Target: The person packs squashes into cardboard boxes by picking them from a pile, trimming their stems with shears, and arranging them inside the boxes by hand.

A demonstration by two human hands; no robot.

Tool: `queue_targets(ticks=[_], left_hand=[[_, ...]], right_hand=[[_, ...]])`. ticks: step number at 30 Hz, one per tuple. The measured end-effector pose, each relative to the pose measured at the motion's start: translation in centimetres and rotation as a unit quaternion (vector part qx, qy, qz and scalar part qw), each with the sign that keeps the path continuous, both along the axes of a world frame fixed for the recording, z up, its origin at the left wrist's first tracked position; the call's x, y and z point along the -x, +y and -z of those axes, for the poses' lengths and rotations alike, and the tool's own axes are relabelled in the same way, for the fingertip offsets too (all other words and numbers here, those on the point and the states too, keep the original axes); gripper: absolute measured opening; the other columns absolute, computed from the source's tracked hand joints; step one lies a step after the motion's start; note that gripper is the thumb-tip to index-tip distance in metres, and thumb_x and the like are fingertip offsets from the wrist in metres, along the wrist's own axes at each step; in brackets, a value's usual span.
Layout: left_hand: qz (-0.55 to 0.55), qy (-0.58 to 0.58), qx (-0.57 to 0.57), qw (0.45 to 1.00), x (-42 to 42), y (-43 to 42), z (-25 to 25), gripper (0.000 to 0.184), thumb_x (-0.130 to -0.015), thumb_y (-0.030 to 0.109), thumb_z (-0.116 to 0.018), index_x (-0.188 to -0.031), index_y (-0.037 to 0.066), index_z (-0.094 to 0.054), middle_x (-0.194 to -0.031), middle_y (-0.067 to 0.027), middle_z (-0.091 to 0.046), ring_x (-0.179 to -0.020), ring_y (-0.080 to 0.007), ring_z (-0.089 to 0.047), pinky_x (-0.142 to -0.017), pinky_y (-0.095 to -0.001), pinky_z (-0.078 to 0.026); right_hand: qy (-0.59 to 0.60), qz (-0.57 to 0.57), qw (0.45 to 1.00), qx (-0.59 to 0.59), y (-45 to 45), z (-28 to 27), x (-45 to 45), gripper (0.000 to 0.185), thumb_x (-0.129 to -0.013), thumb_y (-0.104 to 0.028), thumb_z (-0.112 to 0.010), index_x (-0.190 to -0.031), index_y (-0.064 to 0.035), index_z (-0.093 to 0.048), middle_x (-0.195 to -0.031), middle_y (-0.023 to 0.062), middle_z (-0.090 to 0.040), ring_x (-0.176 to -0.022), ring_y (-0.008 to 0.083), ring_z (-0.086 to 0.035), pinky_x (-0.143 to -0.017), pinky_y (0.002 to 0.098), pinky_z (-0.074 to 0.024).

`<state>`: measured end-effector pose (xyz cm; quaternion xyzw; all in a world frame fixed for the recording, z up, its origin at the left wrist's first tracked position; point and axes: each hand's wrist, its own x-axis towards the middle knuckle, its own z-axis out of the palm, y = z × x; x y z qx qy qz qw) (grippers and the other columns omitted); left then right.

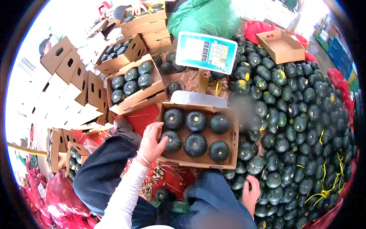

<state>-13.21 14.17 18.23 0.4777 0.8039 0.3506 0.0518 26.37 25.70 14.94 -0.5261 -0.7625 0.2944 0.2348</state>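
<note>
An open cardboard box (236,145) sits on the scale in front of me, with several dark green squashes (195,145) in two rows. My left hand (151,144) grips the box's left wall, its thumb reaching inside beside the lower-left squash (171,141). The scale's display (207,52) rises behind the box, and part of its metal platform (199,99) shows. Low on the right, my right hand (251,192) is beside a large pile of squashes (282,145). Its fingers are loosely bent and apart, with nothing visible in them.
Another filled box (156,84) stands left of the scale. Folded cardboard boxes (71,68) are stacked at far left, near red mesh sacks (63,194). An unfilled box (282,47) rests atop the pile. Behind the scale lies a green sack (206,17); another person's hand (138,7) is at the top.
</note>
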Motion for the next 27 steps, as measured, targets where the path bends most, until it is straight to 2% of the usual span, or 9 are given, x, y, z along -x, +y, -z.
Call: queue_targets(ticks=[4, 7, 9, 12, 17, 20, 22, 26, 27], left_hand=[[0.01, -0.012, 0.022, 1.0, -0.7, 0.3, 1.2, 0.049, -0.075, 0.007, -0.069, -0.12, 0.0, -0.052, -0.116, -0.0181, -0.055, -0.111, -0.0331, -0.053, -0.098, -0.0372, -0.042], [0.028, -0.015, 0.024, 0.999, 0.1, 0.2, 3.8, 0.05, -0.074, 0.007, -0.07, -0.121, 0.0, -0.052, -0.116, -0.0174, -0.056, -0.112, -0.0319, -0.053, -0.1, -0.0363, -0.04], [0.017, -0.022, 0.039, 0.999, 0.3, -0.1, 4.1, 0.048, -0.076, 0.008, -0.068, -0.121, 0.0, -0.053, -0.117, -0.0179, -0.056, -0.113, -0.0321, -0.053, -0.101, -0.0369, -0.04], [-0.014, -0.011, 0.06, 0.998, 0.9, -1.0, 4.4, 0.043, -0.077, 0.01, -0.065, -0.117, 0.0, -0.054, -0.112, -0.0184, -0.057, -0.107, -0.0337, -0.054, -0.094, -0.04, -0.044], [0.017, -0.134, 0.048, 0.99, -1.9, 0.7, 5.5, 0.039, -0.078, 0.009, -0.064, -0.115, 0.001, -0.055, -0.109, -0.0189, -0.057, -0.1, -0.0351, -0.057, -0.087, -0.0434, -0.048], [0.061, -0.083, 0.164, 0.981, -5.6, 3.5, 7.9, 0.042, -0.08, 0.011, -0.066, -0.119, 0.003, -0.056, -0.115, -0.0181, -0.055, -0.099, -0.0339, -0.059, -0.086, -0.0391, -0.05], [0.045, -0.071, 0.141, 0.986, -7.7, 5.4, 8.4, 0.043, -0.077, 0.011, -0.064, -0.119, 0.003, -0.056, -0.112, -0.0218, -0.055, -0.103, -0.0417, -0.054, -0.089, -0.0452, -0.047], [0.079, -0.143, 0.06, 0.985, -13.6, 8.0, 11.2, 0.047, -0.074, 0.007, -0.062, -0.12, 0.003, -0.056, -0.117, -0.0223, -0.053, -0.107, -0.0425, -0.052, -0.086, -0.0448, -0.048], [0.172, -0.16, 0.068, 0.97, -14.0, 8.2, 11.1, 0.048, -0.074, 0.007, -0.062, -0.122, 0.003, -0.055, -0.12, -0.0232, -0.052, -0.109, -0.0429, -0.051, -0.089, -0.044, -0.047]], right_hand=[[0.029, -0.167, 0.981, -0.09, 4.6, -0.6, 8.5, 0.024, -0.08, -0.005, -0.064, -0.103, 0.0006, -0.062, -0.113, 0.0169, -0.061, -0.106, 0.0345, -0.057, -0.096, 0.0411, -0.0451], [-0.118, -0.327, 0.93, -0.12, 6.7, 1.3, 13.9, 0.06, -0.075, -0.018, -0.073, -0.127, -0.0028, -0.047, -0.132, 0.026, -0.041, -0.115, 0.0423, -0.047, -0.095, 0.047, -0.0455], [-0.254, -0.322, 0.912, -0.019, 6.9, 5.2, 16.4, 0.08, -0.064, -0.025, -0.081, -0.133, -0.0146, -0.042, -0.131, 0.0251, -0.04, -0.109, 0.0479, -0.048, -0.086, 0.0511, -0.0515], [-0.294, -0.297, 0.907, 0.047, 7.8, 3.6, 17.8, 0.083, -0.058, -0.028, -0.082, -0.131, -0.0159, -0.044, -0.124, 0.0232, -0.043, -0.107, 0.0467, -0.051, -0.085, 0.0509, -0.0518], [0.021, -0.226, 0.961, 0.161, 7.1, 3.1, 14.3, 0.08, -0.064, -0.025, -0.079, -0.133, -0.0082, -0.042, -0.121, 0.0148, -0.05, -0.108, 0.0317, -0.056, -0.098, 0.0391, -0.0439], [0.242, -0.132, 0.881, 0.386, 6.2, 1.1, 12.9, 0.077, -0.069, -0.021, -0.077, -0.136, -0.0085, -0.04, -0.117, 0.0105, -0.054, -0.105, 0.021, -0.056, -0.094, 0.0349, -0.0454], [0.357, -0.079, 0.803, 0.471, 5.7, -0.9, 13.0, 0.076, -0.071, -0.021, -0.076, -0.137, -0.0085, -0.04, -0.118, 0.0108, -0.055, -0.104, 0.0195, -0.056, -0.093, 0.0341, -0.0461], [0.32, -0.141, 0.833, 0.428, 6.2, -2.5, 16.0, 0.075, -0.07, -0.02, -0.073, -0.137, -0.0075, -0.039, -0.117, 0.0114, -0.055, -0.103, 0.0207, -0.057, -0.092, 0.0344, -0.0465], [0.196, -0.217, 0.904, 0.311, 7.2, -1.6, 16.6, 0.076, -0.069, -0.021, -0.073, -0.136, -0.0068, -0.039, -0.117, 0.0107, -0.055, -0.104, 0.0218, -0.056, -0.094, 0.0346, -0.0451]])
